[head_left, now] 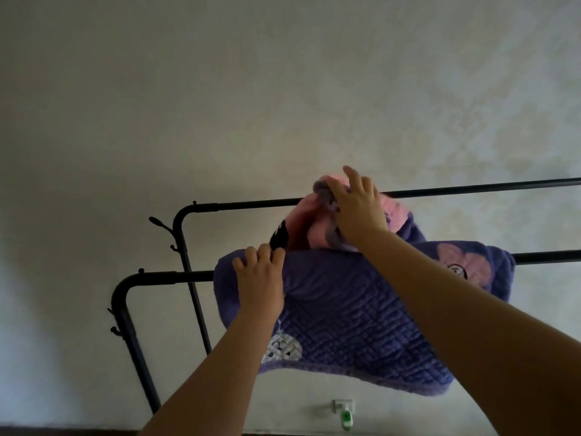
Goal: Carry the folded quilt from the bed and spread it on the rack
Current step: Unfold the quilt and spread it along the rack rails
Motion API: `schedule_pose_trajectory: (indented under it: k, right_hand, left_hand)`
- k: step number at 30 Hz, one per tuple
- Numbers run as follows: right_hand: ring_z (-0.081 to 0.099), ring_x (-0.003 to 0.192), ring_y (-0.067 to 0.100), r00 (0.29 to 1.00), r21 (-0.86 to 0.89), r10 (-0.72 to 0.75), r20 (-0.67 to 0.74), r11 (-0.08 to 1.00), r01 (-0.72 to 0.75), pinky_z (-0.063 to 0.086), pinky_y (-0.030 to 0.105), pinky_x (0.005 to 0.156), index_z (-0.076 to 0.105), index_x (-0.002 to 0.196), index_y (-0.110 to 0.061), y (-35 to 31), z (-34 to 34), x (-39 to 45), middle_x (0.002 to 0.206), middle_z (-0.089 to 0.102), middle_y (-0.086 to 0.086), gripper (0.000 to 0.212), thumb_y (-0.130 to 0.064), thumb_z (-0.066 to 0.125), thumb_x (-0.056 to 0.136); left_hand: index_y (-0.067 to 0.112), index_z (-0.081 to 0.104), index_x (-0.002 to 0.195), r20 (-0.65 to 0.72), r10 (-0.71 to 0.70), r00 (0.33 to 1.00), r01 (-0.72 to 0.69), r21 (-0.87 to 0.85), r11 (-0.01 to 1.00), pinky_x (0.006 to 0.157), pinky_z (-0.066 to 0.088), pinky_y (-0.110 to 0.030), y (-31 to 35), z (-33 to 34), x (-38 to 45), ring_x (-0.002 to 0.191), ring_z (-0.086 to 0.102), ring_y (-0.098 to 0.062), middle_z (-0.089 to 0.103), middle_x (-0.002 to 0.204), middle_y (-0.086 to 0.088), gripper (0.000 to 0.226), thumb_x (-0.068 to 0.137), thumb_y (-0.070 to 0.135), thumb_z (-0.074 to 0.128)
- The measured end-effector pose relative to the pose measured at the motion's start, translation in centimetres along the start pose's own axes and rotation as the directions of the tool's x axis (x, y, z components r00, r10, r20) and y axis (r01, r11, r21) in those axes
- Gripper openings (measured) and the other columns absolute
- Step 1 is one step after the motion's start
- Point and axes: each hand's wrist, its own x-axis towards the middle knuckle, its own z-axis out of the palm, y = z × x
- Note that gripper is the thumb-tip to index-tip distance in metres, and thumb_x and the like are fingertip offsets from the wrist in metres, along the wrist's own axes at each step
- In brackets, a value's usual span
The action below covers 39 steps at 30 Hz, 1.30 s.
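Note:
A purple quilt (355, 322) with a pink lining and animal patches hangs folded over the near bar of a black metal rack (157, 276). Its purple face drapes down toward me, and a bunched pink part sits on top between the two bars. My left hand (259, 280) grips the quilt's upper left edge at the near bar. Farther back, my right hand (356, 209) clutches the bunched pink and grey fabric close to the far bar (251, 203). The bed is out of view.
The rack stands against a pale patterned wall (283, 89), its curved left posts carrying small hooks (160, 223). A wall socket with a green-lit plug-in device (345, 416) sits low behind the rack. Both bars run on to the right.

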Motion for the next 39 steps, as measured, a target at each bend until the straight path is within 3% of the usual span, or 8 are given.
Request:
schedule_pose_trajectory:
  k: [3,6,10,15,22,31,39]
  right_hand:
    - [0.026,0.137,0.031,1.0,0.004,-0.001,0.021,1.0,0.001,0.021,0.052,0.114,0.032,0.145,-0.031,-0.1,1.4,-2.6,0.151,0.031,0.003,0.064,-0.038,0.059,0.087]
    - [0.03,0.135,0.026,1.0,0.032,-0.018,0.008,0.999,0.018,0.021,0.051,0.115,0.041,0.139,-0.034,0.3,2.4,-5.8,0.143,0.042,0.0,0.053,-0.05,0.053,0.089]
    - [0.04,0.123,0.024,0.989,0.013,0.003,0.145,1.0,-0.005,0.03,0.043,0.109,0.044,0.138,-0.032,1.5,3.3,-9.3,0.132,0.049,-0.002,0.055,-0.06,0.045,0.09]
    - [0.042,0.119,0.024,0.982,0.083,0.046,0.182,0.995,-0.061,0.038,0.038,0.102,0.048,0.136,-0.021,2.3,2.8,-9.9,0.128,0.049,0.002,0.059,-0.049,0.06,0.086]
    - [0.052,0.102,0.022,0.988,0.097,0.125,0.094,0.986,-0.135,0.046,0.036,0.078,0.065,0.102,-0.017,2.7,1.2,-9.8,0.105,0.059,0.002,0.015,-0.02,0.064,0.087]
    - [0.056,0.099,0.023,0.989,0.147,0.132,0.067,0.979,-0.14,0.046,0.035,0.074,0.069,0.099,-0.017,1.7,0.4,-10.3,0.101,0.063,0.001,0.013,-0.022,0.062,0.089]
    - [0.057,0.095,0.021,0.995,0.165,0.099,0.018,0.981,-0.101,0.047,0.035,0.069,0.067,0.095,-0.018,2.2,-1.5,-12.8,0.099,0.062,-0.002,0.008,-0.02,0.064,0.087]
  left_hand:
    - [0.025,0.039,0.125,0.015,-0.028,1.0,0.028,0.009,1.0,0.089,0.034,-0.049,0.1,0.1,-0.1,0.115,0.039,-0.033,0.045,0.127,-0.007,0.07,0.068,0.033,0.079]
    - [0.025,0.037,0.127,0.021,-0.042,0.999,0.042,0.014,0.999,0.091,0.035,-0.05,0.4,0.0,-0.3,0.117,0.038,-0.033,0.044,0.129,-0.008,0.068,0.072,0.034,0.076]
    - [0.024,0.039,0.125,-0.005,-0.037,0.999,0.038,0.011,0.999,0.09,0.036,-0.048,0.3,0.2,-0.4,0.115,0.04,-0.031,0.045,0.128,-0.007,0.054,0.08,0.033,0.068]
    - [0.022,0.041,0.122,-0.013,-0.005,1.0,0.005,0.008,1.0,0.089,0.037,-0.047,0.3,0.0,-0.5,0.111,0.041,-0.031,0.046,0.122,-0.007,0.047,0.083,0.031,0.066]
    - [0.011,0.042,0.125,0.012,0.08,0.997,-0.08,0.004,0.997,0.088,0.042,-0.043,0.7,-1.5,-1.1,0.114,0.046,-0.035,0.049,0.126,-0.014,0.034,0.091,0.008,0.048]
    - [0.01,0.052,0.116,-0.004,0.17,0.985,-0.17,-0.098,0.981,0.082,0.044,-0.037,-2.1,-2.9,-1.8,0.103,0.055,-0.03,0.058,0.116,-0.012,0.024,0.093,0.007,0.05]
    - [0.013,0.055,0.112,-0.053,0.208,0.977,-0.211,-0.061,0.976,0.082,0.039,-0.035,-1.4,-4.4,-4.5,0.104,0.048,-0.029,0.053,0.115,-0.01,0.02,0.092,0.014,0.055]
